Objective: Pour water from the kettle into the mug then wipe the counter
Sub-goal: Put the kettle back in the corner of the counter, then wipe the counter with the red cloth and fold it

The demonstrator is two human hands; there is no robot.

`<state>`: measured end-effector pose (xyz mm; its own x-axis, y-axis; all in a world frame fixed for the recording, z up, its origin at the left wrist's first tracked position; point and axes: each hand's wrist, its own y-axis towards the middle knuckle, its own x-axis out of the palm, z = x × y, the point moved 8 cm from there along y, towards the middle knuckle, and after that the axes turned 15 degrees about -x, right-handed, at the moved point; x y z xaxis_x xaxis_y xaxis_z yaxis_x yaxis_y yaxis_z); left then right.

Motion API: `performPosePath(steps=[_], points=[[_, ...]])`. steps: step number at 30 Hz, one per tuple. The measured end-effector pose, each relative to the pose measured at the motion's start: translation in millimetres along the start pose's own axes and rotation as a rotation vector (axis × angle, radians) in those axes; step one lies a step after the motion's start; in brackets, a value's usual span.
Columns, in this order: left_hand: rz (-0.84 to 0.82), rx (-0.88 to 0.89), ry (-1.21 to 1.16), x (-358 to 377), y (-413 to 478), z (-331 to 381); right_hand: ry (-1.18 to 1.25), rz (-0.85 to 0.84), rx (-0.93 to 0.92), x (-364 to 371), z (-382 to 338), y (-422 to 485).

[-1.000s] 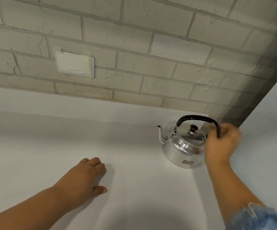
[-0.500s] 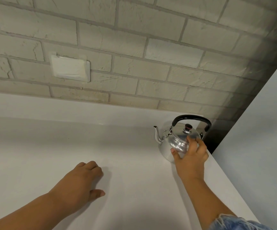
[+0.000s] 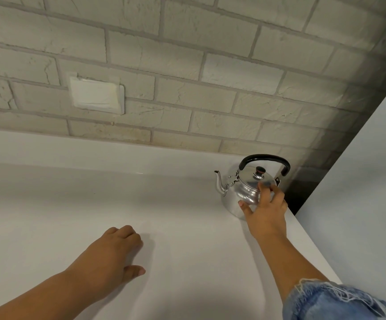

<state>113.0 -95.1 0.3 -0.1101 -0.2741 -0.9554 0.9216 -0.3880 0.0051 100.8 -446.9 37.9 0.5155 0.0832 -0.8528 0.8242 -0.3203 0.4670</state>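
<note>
The shiny round steel kettle is standing at the back right corner of the white counter, the right hand touching its lid with spread fingers, clasping nothing. The left hand is resting loosely curled, empty; no mug is showing, so pouring and wiping are seemingly both waiting.

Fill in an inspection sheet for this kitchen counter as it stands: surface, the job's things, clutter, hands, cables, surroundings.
Surface: white counter, no spill visible.
Job's things: steel kettle upright at the back right corner, lid on, black handle raised, spout pointing left; mug and wiping cloth not in view.
Clutter: nothing seen.
Hands: right hand has its fingers spread against the kettle's lid and side, not on the handle; left hand rests on the counter, fingers curled, holding nothing.
Cables: nothing seen.
Surroundings: pale brick wall with a white blank plate; white panel at the right.
</note>
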Motion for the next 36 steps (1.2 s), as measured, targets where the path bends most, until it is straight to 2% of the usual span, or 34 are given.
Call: performPosePath(steps=[12, 17, 21, 23, 26, 28, 30, 36], points=[[-0.020, -0.005, 0.009, 0.7, -0.1, 0.1, -0.014, -0.130, -0.002, 0.3, 3.6, 12.2], [-0.044, -0.009, 0.017, 1.1, -2.1, -0.6, -0.004, -0.298, -0.046, -5.5, 9.1, 18.4], [-0.082, -0.041, 0.010, 0.0, -3.5, -0.2, 0.125, -0.499, -0.032, -11.2, 8.6, 12.5], [-0.110, -0.058, -0.010, -0.4, -5.5, -0.1, 0.215, -0.471, -0.034, -14.7, -5.1, -1.3], [-0.134, -0.093, -0.101, -2.3, -15.9, -3.6, 0.457, -0.231, -0.042, -26.5, -39.8, -29.6], [-0.099, -0.097, -0.144, -7.8, -28.3, -6.4, 0.509, -0.114, -0.077, -35.3, -63.8, -50.6], [-0.045, -0.076, -0.171, -17.8, -41.4, -8.7, 0.563, -0.111, -0.093, -37.0, -86.0, -71.2], [0.042, -0.073, -0.252, -56.9, -87.2, -30.0, 0.737, -0.258, -0.038, -40.8, -138.8, -115.2]])
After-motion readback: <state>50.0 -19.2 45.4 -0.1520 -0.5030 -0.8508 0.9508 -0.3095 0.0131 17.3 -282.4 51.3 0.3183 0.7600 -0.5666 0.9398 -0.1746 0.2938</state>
